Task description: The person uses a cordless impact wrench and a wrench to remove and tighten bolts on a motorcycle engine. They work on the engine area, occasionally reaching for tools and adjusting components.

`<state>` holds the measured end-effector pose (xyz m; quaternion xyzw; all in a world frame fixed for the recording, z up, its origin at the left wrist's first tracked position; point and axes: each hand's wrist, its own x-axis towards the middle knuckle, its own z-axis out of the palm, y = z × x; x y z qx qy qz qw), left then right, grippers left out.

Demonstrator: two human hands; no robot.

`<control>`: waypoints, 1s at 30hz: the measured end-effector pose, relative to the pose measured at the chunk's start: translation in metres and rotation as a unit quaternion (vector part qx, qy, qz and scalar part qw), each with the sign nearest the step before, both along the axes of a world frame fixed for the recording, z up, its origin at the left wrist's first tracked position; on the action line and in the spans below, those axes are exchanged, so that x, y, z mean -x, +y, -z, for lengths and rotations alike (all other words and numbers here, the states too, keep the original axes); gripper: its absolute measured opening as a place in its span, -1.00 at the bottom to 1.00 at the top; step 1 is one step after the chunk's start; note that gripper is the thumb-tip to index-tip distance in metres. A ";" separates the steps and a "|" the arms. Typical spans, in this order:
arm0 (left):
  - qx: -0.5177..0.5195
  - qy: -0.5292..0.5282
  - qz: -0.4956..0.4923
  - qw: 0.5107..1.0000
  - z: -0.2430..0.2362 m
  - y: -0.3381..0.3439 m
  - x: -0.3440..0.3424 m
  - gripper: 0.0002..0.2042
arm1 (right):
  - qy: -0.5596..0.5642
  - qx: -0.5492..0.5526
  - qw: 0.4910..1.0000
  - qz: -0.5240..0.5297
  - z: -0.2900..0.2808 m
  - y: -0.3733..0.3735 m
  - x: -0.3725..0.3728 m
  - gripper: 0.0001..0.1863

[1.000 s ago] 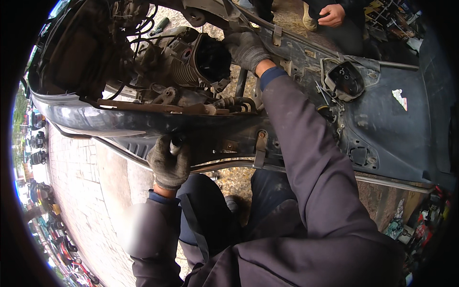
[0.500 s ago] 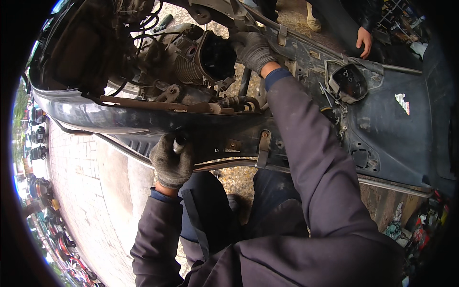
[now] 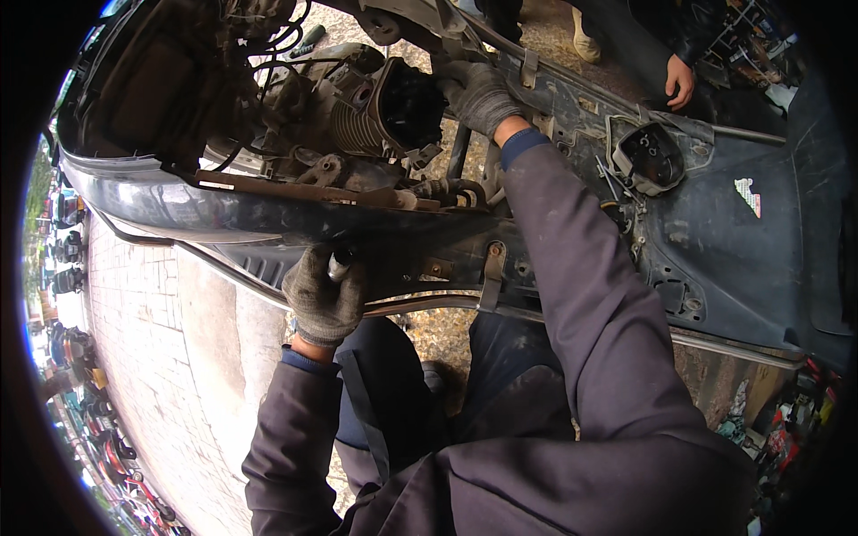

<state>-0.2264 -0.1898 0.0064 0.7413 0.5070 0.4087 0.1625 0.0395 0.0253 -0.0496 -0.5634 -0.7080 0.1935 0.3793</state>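
Left-glove fingers: the left hand in a grey knit glove (image 3: pixel 323 302), left of centre, is curled closed around a short, silvery metal cylinder (image 3: pixel 339 265), one end showing beside the thumb.
Silvery cylinder: probably hard, stiff and light enough for one hand; the smooth wall could slip in knit fabric, so the sides look a better hold than the end.
Right-glove fingers: the right hand in a grey knit glove (image 3: pixel 484 98), at upper centre, is bent beside the engine's dark opening; its fingertips are lost in shadow, so how far they part, and whether they grip anything, I cannot tell.
Engine: the brown-grey, finned metal engine cylinder (image 3: pixel 356 127), at upper centre-left, looks heavy and rigid; its thin fins may chip, making the thicker casting the safer hold.
Near panel: a glossy dark body panel (image 3: pixel 223 213) crosses left of centre, just above the left glove.
Cover: a black, rounded, open-topped housing (image 3: pixel 650 154) lies at upper right, apart from both hands.
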 end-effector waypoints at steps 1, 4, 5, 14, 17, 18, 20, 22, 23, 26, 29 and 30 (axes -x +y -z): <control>0.001 -0.003 0.002 1.000 0.000 0.000 0.000 -0.76 | -0.006 0.011 1.000 0.000 0.000 0.000 -0.001 -0.72; -0.004 -0.012 0.003 1.000 0.001 0.000 -0.001 -0.77 | -0.045 0.006 0.999 -0.019 0.000 0.000 -0.003 -0.68; -0.005 -0.007 0.001 1.000 0.001 0.000 -0.001 -0.78 | -0.052 0.016 0.998 -0.019 -0.001 -0.001 -0.004 -0.67; -0.003 -0.020 -0.005 1.000 0.001 0.001 -0.002 -0.82 | -0.075 0.038 0.996 -0.022 -0.007 -0.003 -0.004 -0.62; -0.005 -0.009 -0.007 1.000 0.000 0.001 -0.002 -0.81 | -0.089 0.056 0.994 -0.040 -0.013 -0.001 -0.006 -0.61; -0.008 -0.008 -0.005 1.000 -0.001 0.000 -0.002 -0.81 | -0.105 0.064 0.992 -0.042 -0.015 0.000 -0.007 -0.61; -0.001 0.004 -0.005 1.000 -0.002 0.000 -0.002 -0.80 | -0.131 0.064 0.988 -0.044 -0.017 0.000 -0.009 -0.60; 0.000 0.009 -0.001 1.000 -0.003 0.001 -0.001 -0.79 | -0.152 0.048 0.986 -0.047 -0.019 0.000 -0.010 -0.59; 0.001 0.009 0.000 1.000 -0.003 0.001 -0.001 -0.79 | -0.141 0.053 0.987 -0.051 -0.018 -0.001 -0.011 -0.59; -0.004 0.007 0.001 1.000 -0.002 0.001 0.000 -0.79 | -0.107 0.069 0.989 -0.071 -0.015 0.000 -0.012 -0.59; -0.013 0.007 0.002 1.000 0.000 0.001 0.000 -0.79 | -0.069 0.076 0.991 -0.090 -0.009 0.003 -0.015 -0.59; -0.015 0.005 -0.002 1.000 0.000 0.001 0.000 -0.79 | -0.055 0.069 0.991 -0.099 -0.008 0.005 -0.016 -0.59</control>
